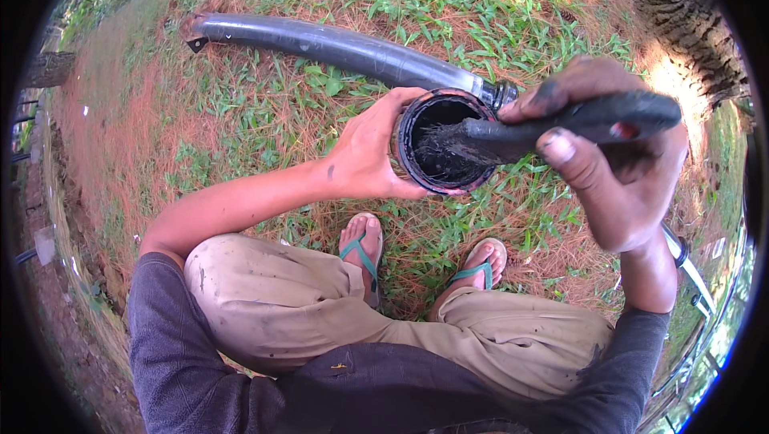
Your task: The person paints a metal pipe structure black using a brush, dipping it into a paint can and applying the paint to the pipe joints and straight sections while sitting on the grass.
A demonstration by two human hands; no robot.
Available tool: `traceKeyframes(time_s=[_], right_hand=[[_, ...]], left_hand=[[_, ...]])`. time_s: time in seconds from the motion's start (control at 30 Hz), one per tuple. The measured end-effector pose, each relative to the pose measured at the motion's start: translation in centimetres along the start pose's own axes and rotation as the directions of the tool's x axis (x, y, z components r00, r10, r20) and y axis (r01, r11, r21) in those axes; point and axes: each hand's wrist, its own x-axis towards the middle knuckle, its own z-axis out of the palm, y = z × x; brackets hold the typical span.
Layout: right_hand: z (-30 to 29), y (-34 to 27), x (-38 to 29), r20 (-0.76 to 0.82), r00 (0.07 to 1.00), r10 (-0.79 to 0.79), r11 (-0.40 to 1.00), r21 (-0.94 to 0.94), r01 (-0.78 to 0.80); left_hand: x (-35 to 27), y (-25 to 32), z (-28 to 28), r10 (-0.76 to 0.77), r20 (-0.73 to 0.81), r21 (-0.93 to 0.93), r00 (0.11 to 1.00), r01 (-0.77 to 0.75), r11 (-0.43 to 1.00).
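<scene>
My left hand (375, 148) grips a round can (404, 151) from its left side, the thumb and fingers curving around the wall. Black paint coats the can's rim and inside. In my right hand (613, 151) is a paintbrush (516, 133) with a dark, paint-smeared handle. Its black bristles reach down into the can's mouth, where their tips blend with the dark interior. Dark smears mark the right fingers and thumb. Just beyond the can, a long black pole or pipe (336, 46) lies on the grass, with a bracket at its far left end and a ringed collar at its right.
Grass and brown pine needles (258, 127) cover the ground. A tree trunk (691, 31) rises at the upper right, another (51, 69) at the far left. My sandalled feet (363, 247) rest below the can. More pole-like pieces (691, 272) stand at the right edge.
</scene>
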Motion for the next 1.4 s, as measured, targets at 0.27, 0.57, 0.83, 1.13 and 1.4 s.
traceKeyframes(time_s=[0.27,0.57,0.83,1.13,1.4], right_hand=[[2.7,2.1,0.2,0.246,0.969,0.034,0.941,-0.335,0.052],[3.1,2.1,0.1,0.210,0.974,0.086,0.927,-0.375,-0.001],[2.6,1.6,-0.2,0.239,0.962,0.130,0.905,-0.426,-0.016],[1.6,1.2,0.0,0.229,0.965,0.124,0.963,-0.263,-0.061],[3.2,2.0,-1.4,0.170,0.974,-0.151,0.923,-0.330,0.200]], left_hand=[[-0.8,0.9,-0.1,0.042,0.013,-0.054,0.999,-0.041,0.998],[-1.1,1.0,0.1,0.050,0.012,-0.077,0.999,-0.049,0.996],[-1.2,1.3,0.1,0.058,0.005,-0.055,0.998,-0.058,0.997],[-1.5,0.8,-0.2,-0.004,0.033,-0.093,0.999,0.007,0.996],[-1.8,0.7,0.0,-0.115,0.094,-0.086,0.989,0.124,0.989]])
